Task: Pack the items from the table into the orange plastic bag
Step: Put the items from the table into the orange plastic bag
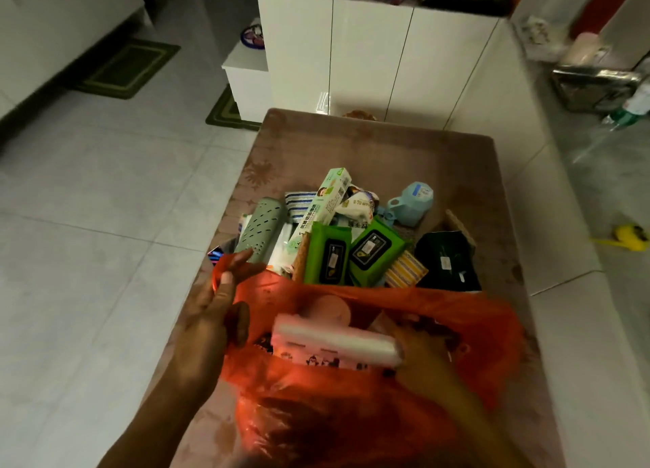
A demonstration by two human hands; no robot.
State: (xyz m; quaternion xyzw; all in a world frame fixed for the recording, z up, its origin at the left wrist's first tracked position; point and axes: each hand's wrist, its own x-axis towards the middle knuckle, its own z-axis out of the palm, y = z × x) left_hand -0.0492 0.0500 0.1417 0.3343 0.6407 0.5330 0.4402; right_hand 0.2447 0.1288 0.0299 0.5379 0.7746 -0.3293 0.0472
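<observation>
The orange plastic bag (351, 397) lies open at the near end of the table (387, 151). My left hand (214, 309) pinches the bag's left rim and holds it open. My right hand (418, 355) is inside the bag's mouth, gripping a white plastic roll (334, 341) over a pink round item (330, 309) and a printed pack. Behind the bag lies a pile: two green wipes packs (330, 253), a grey-green perforated case (260, 225), a long green-white box (327, 200), a blue cup (411, 204), a dark green pouch (446, 260), a striped cloth (299, 202).
White cabinets (369, 52) stand beyond the table's far end. A white sofa or bench (562, 291) runs along the right side. Tiled floor with green mats (130, 66) lies to the left. A yellow object (629, 237) sits at far right.
</observation>
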